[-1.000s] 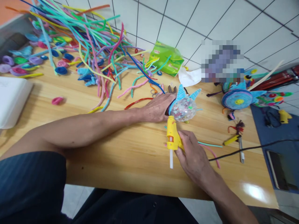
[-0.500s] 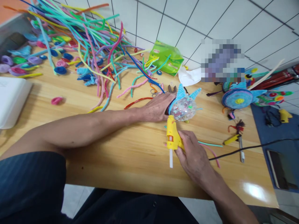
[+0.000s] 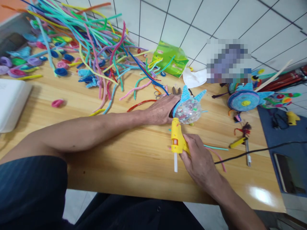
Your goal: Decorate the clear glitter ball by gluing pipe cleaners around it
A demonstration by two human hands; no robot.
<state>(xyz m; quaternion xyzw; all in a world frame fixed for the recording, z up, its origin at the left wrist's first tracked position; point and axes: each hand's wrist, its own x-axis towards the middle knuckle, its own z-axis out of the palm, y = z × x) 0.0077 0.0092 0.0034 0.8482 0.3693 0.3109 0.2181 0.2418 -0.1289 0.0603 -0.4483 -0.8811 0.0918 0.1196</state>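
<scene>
Yellow, the glue gun [image 3: 176, 129] your right hand [image 3: 199, 156] gripped pointed lengthwise away; your left hand [image 3: 161, 110] clasped the flecked clear ball [image 3: 189, 112].

Head view (forward, downward) over the table [image 3: 124, 159]

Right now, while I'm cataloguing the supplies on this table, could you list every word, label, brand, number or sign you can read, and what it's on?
No text can be read with certainty.
Green packet: small printed marks, too blurred to read.
Yellow glue gun in the right hand: tiny reddish marks, too small to tell whether they are letters.
Pixelated patch against the wall tiles: anything written there is hidden.
</scene>
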